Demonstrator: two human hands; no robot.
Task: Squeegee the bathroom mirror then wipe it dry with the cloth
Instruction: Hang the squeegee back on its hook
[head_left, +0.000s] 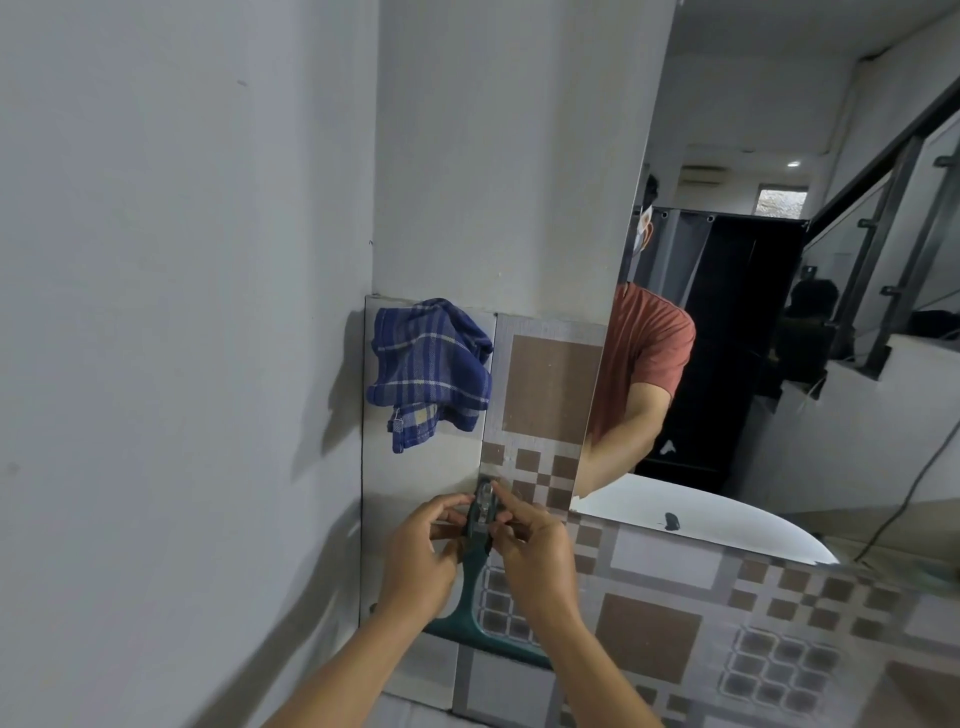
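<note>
Both forearms (358, 654) are bare, with no sleeves, watch or rings showing on either hand. In the mirror (779, 312) the person wears a short-sleeved, rust-red T-shirt (644, 353).

The tiled wall (550, 384) carries a blue checked cloth (431, 369) (bunched, hanging) and a green squeegee (470, 597).

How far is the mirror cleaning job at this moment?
Nothing looks done yet. Both hands, left hand and right hand, hold the green squeegee at its wall hook, away from the mirror. The blue cloth hangs unused on the tiles. Squeegeeing and wiping both remain.
</note>
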